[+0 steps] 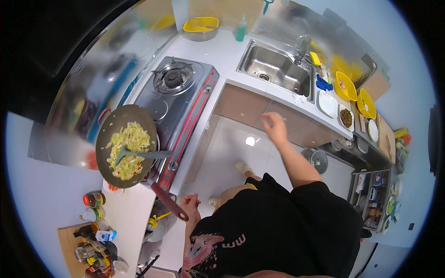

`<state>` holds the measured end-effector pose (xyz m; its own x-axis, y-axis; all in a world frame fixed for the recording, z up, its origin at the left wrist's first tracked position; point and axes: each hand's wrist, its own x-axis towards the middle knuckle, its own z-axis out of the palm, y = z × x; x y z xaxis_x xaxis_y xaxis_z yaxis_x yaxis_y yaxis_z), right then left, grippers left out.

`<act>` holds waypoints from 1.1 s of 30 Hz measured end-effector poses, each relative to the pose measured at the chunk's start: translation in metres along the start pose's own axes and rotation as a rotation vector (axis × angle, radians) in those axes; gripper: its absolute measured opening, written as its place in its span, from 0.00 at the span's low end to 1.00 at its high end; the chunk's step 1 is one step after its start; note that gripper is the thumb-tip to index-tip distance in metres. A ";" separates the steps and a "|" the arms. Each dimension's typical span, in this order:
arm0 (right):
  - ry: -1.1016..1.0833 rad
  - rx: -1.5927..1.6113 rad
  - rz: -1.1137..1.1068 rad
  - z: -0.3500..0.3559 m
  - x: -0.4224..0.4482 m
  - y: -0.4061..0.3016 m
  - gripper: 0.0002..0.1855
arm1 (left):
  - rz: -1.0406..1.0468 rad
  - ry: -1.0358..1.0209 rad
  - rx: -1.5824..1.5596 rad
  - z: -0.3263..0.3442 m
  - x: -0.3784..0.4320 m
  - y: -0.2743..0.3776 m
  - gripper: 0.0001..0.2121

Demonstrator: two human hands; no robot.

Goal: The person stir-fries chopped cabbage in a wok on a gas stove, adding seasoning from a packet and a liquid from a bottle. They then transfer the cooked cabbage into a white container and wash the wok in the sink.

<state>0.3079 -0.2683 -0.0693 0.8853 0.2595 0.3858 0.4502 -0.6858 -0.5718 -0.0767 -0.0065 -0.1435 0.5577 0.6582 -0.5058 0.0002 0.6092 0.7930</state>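
My left hand point(190, 205) is beside the reddish handle point(169, 201) of a frying pan point(104, 139); its fingers are curled, and I cannot tell whether it touches the handle. The pan stands on the near burner of a steel gas stove point(186, 104). Chopped pale-green vegetables with small red bits point(130, 139) lie in the pan. A grey-green spatula point(146, 154) rests on the food, its handle across the pan's rim. My right hand point(274, 127) hangs in the air in front of the brown cabinet doors, away from the counter, with nothing visible in it.
Right of the stove is a steel sink point(269, 62). Beyond it are a white plate point(328, 104), a dish of dark food point(346, 118), yellow baskets point(345, 87) and a cutting board point(384, 135) with a knife. Sauce jars point(94, 199) and bottles stand left below the pan, and a gas cylinder point(161, 222) under the counter.
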 end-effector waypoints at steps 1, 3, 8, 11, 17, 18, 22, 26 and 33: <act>0.000 -0.028 0.103 -0.009 0.011 0.029 0.13 | -0.025 0.019 0.019 0.007 -0.001 -0.004 0.08; 0.017 -0.137 0.223 -0.024 0.037 0.090 0.15 | -0.048 0.047 0.058 0.014 0.003 -0.019 0.08; 0.009 -0.394 0.335 -0.034 0.090 0.262 0.19 | -0.064 0.106 0.085 0.064 0.023 -0.049 0.08; -0.065 -0.360 0.377 -0.022 0.116 0.328 0.19 | -0.040 0.121 0.108 0.131 0.042 -0.056 0.06; -0.065 -0.313 0.282 0.014 0.136 0.365 0.12 | -0.009 -0.129 0.307 0.330 0.084 -0.067 0.06; -0.099 -0.270 0.304 0.022 0.141 0.363 0.12 | 0.019 -0.182 0.389 0.361 0.092 -0.065 0.07; -0.327 0.126 0.389 0.053 0.165 0.358 0.10 | 0.291 -0.534 0.811 0.466 0.145 -0.075 0.14; -0.569 0.977 0.756 0.047 0.202 0.283 0.10 | 0.469 -0.702 0.940 0.569 0.175 -0.077 0.17; -0.607 1.222 0.799 0.010 0.244 0.249 0.14 | 0.474 -0.699 0.816 0.627 0.232 -0.091 0.12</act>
<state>0.6368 -0.3687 -0.1251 0.7080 0.5424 -0.4523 -0.5832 0.0879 -0.8075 0.5728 -0.1864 -0.1200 0.9793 0.2024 -0.0062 0.0605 -0.2630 0.9629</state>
